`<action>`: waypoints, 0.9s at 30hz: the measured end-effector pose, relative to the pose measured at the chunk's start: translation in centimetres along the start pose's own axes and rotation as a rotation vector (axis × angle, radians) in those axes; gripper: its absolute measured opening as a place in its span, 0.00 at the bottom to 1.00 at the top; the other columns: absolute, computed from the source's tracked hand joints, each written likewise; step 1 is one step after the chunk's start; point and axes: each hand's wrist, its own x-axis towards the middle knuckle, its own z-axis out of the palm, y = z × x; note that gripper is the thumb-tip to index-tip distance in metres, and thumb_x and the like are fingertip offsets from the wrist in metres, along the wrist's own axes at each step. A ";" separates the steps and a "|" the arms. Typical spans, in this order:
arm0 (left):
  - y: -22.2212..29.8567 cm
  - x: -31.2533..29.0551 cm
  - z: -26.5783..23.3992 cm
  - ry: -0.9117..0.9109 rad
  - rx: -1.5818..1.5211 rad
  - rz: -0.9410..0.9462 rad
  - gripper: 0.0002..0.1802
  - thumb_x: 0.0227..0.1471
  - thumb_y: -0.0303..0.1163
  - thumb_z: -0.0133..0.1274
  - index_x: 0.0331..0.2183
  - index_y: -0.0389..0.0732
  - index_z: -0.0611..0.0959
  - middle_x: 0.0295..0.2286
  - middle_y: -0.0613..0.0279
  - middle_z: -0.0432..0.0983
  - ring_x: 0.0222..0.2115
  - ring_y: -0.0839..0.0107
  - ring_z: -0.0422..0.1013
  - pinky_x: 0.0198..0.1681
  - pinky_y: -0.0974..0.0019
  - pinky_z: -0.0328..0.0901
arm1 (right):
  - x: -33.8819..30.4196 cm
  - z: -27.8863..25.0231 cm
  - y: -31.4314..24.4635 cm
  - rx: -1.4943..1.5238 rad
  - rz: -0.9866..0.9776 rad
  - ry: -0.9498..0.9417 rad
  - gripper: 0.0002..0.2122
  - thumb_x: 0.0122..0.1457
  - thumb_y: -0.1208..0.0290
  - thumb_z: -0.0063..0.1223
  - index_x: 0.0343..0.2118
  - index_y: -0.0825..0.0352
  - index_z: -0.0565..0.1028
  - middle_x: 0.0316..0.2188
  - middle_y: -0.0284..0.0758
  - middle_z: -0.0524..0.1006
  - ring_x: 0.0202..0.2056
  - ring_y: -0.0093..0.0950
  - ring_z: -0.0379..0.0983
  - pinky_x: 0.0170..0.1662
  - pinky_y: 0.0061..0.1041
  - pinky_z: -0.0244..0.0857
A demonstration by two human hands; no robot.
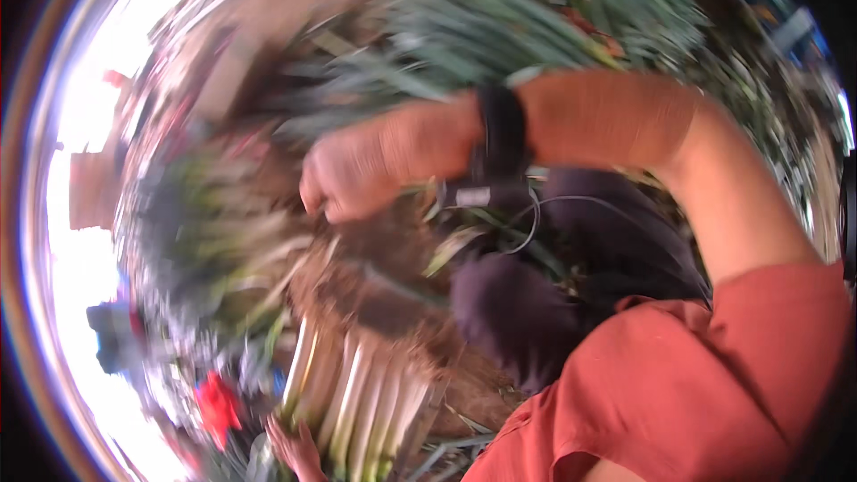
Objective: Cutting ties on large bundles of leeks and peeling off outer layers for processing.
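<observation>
Caught mid-blur across the upper middle of the frame: a bare right hand [353, 174], with a black wristband [504, 129] behind, below a short red-orange sleeve [777, 339] at the right of the frame. Fingers apparently bent, tips toward the left and downward; too smeared to tell whether closed on anything. At the bottom edge, left of centre, a bare left hand [302, 455], fingers spread and thumb apart, with nothing visibly gripped, just beside a row of long, pale white-to-green, leek-like stalks [357, 402]. Impossible to tell whether touching or slightly apart.

Laid out side by side in the lower middle of the frame, with shaggy brown roots [411, 353] toward the centre and greener ends toward the lower edge. Beyond the roots, a patch of dark brown soil [393, 250]; to the right, dark purple-grey trousers [518, 312], bent at the knee.

Judging by the layout, only partly through: one row already lined up, roots still on, with no tie to be made out. Seemingly left to handle: a blurred heap of dark-green and whitish stalks [223, 241] at the left of the frame, and possibly a broad mound of long blue-green leaves [482, 36] along the top. Too blurred for a firm count of either.
</observation>
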 end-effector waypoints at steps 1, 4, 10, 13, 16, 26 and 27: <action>0.2 -0.3 -0.2 0.043 0.051 0.121 0.35 0.48 0.44 0.45 0.54 0.38 0.58 0.52 0.48 0.57 0.54 0.53 0.53 0.57 0.52 0.47 | -3.7 -5.2 0.7 -0.072 0.118 -0.083 0.12 0.45 0.66 0.48 0.31 0.66 0.75 0.28 0.41 0.76 0.32 0.36 0.73 0.36 0.31 0.65; 5.5 -0.8 -3.0 0.134 -0.016 0.189 0.34 0.49 0.43 0.45 0.54 0.37 0.59 0.52 0.48 0.57 0.54 0.54 0.53 0.56 0.54 0.47 | -19.3 -15.4 3.8 -0.094 0.592 0.016 0.14 0.51 0.64 0.49 0.35 0.69 0.75 0.27 0.38 0.76 0.30 0.30 0.71 0.37 0.29 0.65; 18.7 -2.5 -8.1 0.191 -0.417 0.234 0.32 0.50 0.40 0.46 0.54 0.35 0.60 0.52 0.48 0.58 0.53 0.56 0.54 0.55 0.57 0.49 | -49.5 -20.0 1.5 -0.228 1.446 0.370 0.13 0.53 0.64 0.48 0.35 0.69 0.74 0.24 0.36 0.75 0.25 0.28 0.71 0.32 0.29 0.66; 24.4 -3.8 -10.4 0.183 -0.651 0.251 0.31 0.51 0.39 0.46 0.53 0.34 0.61 0.52 0.48 0.58 0.53 0.58 0.55 0.55 0.59 0.50 | -58.2 -13.4 4.8 -0.270 1.417 -0.001 0.08 0.49 0.68 0.48 0.25 0.66 0.75 0.18 0.36 0.73 0.20 0.26 0.68 0.25 0.30 0.61; 29.1 -5.5 -12.8 0.176 -0.841 0.263 0.30 0.52 0.38 0.46 0.53 0.33 0.61 0.51 0.48 0.58 0.52 0.59 0.56 0.55 0.61 0.51 | -61.8 -1.8 6.7 -0.182 1.455 0.118 0.07 0.45 0.69 0.49 0.18 0.67 0.72 0.15 0.39 0.71 0.16 0.30 0.64 0.21 0.34 0.57; 46.2 -6.7 -20.3 -0.116 -0.924 0.676 0.30 0.51 0.29 0.49 0.53 0.30 0.59 0.53 0.50 0.56 0.53 0.61 0.55 0.56 0.64 0.49 | -61.3 15.2 7.9 -0.064 1.690 0.332 0.15 0.44 0.69 0.52 0.33 0.74 0.72 0.33 0.49 0.73 0.38 0.44 0.70 0.41 0.38 0.64; 48.8 -7.9 -21.2 -0.188 -0.975 0.695 0.30 0.51 0.28 0.50 0.53 0.30 0.59 0.53 0.50 0.56 0.53 0.62 0.55 0.56 0.64 0.49 | -61.6 15.6 7.9 -0.039 1.641 0.407 0.14 0.42 0.70 0.51 0.31 0.73 0.72 0.30 0.49 0.74 0.35 0.44 0.71 0.38 0.38 0.66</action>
